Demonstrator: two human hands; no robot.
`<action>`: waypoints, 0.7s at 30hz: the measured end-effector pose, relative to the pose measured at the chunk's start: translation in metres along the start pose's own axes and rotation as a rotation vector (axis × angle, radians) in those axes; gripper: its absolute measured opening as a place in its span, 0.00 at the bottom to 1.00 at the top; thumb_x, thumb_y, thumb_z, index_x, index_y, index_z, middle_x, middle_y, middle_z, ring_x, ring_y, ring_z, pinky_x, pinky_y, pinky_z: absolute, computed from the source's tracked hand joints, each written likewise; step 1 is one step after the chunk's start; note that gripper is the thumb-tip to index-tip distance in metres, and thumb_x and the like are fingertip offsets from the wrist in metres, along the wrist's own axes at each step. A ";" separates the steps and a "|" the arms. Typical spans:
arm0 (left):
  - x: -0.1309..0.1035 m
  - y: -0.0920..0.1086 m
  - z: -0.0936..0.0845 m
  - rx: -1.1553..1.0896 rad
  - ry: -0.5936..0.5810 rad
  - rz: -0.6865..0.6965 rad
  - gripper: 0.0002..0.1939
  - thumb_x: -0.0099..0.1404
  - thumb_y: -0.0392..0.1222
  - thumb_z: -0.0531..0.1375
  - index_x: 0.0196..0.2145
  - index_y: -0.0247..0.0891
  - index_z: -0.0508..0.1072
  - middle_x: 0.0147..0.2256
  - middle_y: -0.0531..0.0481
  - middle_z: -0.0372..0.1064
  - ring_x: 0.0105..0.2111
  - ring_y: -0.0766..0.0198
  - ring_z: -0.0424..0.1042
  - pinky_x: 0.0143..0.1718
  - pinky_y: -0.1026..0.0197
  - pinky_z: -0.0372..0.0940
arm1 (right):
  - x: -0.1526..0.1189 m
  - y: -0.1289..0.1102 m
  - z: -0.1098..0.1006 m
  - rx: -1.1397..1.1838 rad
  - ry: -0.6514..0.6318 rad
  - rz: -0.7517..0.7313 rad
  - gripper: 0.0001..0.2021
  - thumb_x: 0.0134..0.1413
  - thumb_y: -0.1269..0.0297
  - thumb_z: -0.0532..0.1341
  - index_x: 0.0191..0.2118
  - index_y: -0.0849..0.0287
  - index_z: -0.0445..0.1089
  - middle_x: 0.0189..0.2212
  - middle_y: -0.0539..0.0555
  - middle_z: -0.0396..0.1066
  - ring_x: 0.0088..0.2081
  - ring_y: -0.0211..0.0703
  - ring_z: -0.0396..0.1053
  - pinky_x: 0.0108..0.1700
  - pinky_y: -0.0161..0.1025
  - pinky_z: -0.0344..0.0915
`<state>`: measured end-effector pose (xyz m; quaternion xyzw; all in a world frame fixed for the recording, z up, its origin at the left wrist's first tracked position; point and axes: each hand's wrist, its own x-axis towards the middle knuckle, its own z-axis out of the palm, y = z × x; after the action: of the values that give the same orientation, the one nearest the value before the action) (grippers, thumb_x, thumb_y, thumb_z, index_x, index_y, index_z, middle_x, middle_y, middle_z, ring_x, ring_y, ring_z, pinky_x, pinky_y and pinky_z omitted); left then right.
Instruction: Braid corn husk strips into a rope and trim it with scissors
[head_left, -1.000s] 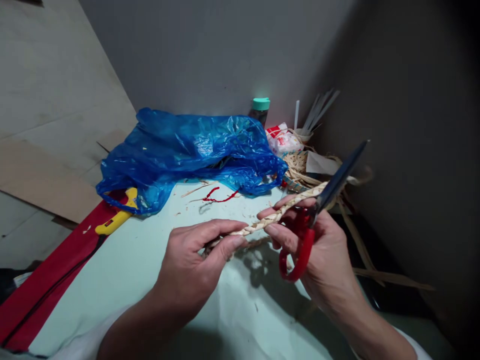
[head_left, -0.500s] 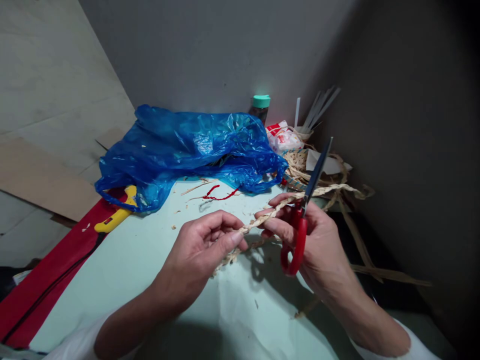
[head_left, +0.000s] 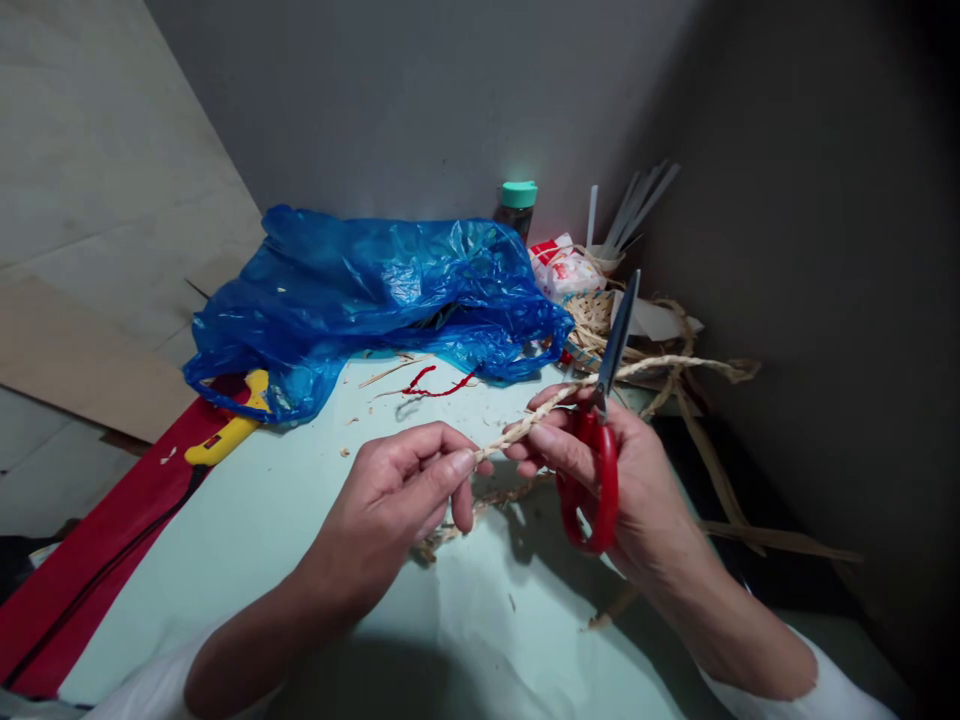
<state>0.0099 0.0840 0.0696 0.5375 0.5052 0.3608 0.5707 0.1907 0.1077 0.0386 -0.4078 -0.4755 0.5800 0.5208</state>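
Observation:
A pale braided straw cord (head_left: 517, 430) runs slanting between my two hands over the light green tabletop. My left hand (head_left: 409, 490) pinches one part of it between thumb and fingertips. Thumb and fingers of my right hand (head_left: 615, 460) hold the cord farther along, and its end reaches up to the right. Scissors with red handles (head_left: 600, 495) also hang in my right hand, their blades together and pointing up. More of the braid (head_left: 510, 495) lies below the hands, partly hidden by my fingers.
A crumpled blue plastic bag (head_left: 375, 290) lies at the back, with a yellow-handled tool (head_left: 225, 440) at its left. Behind stands a green-lidded jar (head_left: 517, 205). A woven basket (head_left: 589, 320) with straw sits right, near loose strips (head_left: 716, 470). Red yarn (head_left: 442, 390) lies mid-table.
The cord between my hands has turned slightly, and its free end has swung a little to the right. The scissors have tilted in my right hand, their tip shifting left.

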 end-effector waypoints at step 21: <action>0.004 0.005 -0.014 -0.595 -0.196 -0.083 0.17 0.66 0.41 0.58 0.52 0.37 0.73 0.25 0.50 0.69 0.15 0.79 0.45 0.17 0.70 0.41 | 0.003 -0.011 -0.025 -1.359 -0.017 -0.553 0.11 0.53 0.56 0.60 0.37 0.55 0.61 0.22 0.49 0.65 0.23 0.41 0.62 0.26 0.36 0.50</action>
<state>-0.0025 0.0920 0.0748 0.3580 0.3417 0.4157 0.7631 0.2168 0.1139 0.0442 -0.5014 -0.8197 0.0077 0.2767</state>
